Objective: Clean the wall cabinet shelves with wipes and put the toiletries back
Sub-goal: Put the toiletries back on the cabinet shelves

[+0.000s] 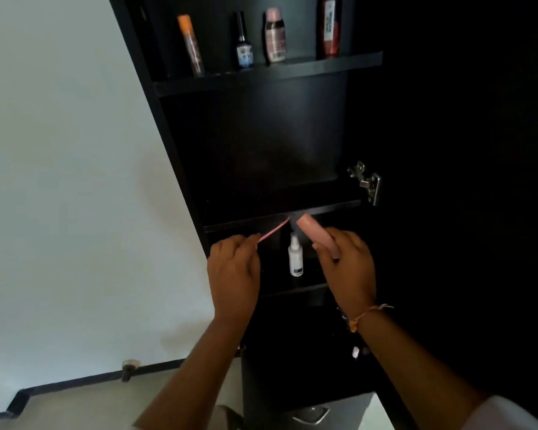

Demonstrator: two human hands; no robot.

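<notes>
Cabinet (168, 125), black, door open. The top shelf (261, 76) of the cabinet held four standing items: an orange-capped tube (190, 45), a dark bottle (244, 41) with a blue label, a pink bottle (275, 35) and a red bottle (330, 29). A lower shelf of the cabinet held one white spray bottle (295, 257), upright. The left hand (233, 271), fingers curled, pinched a thin pink stick (274, 231) in front of the cabinet. The right hand (345, 268) gripped a pink tube (316, 234) there too.
</notes>
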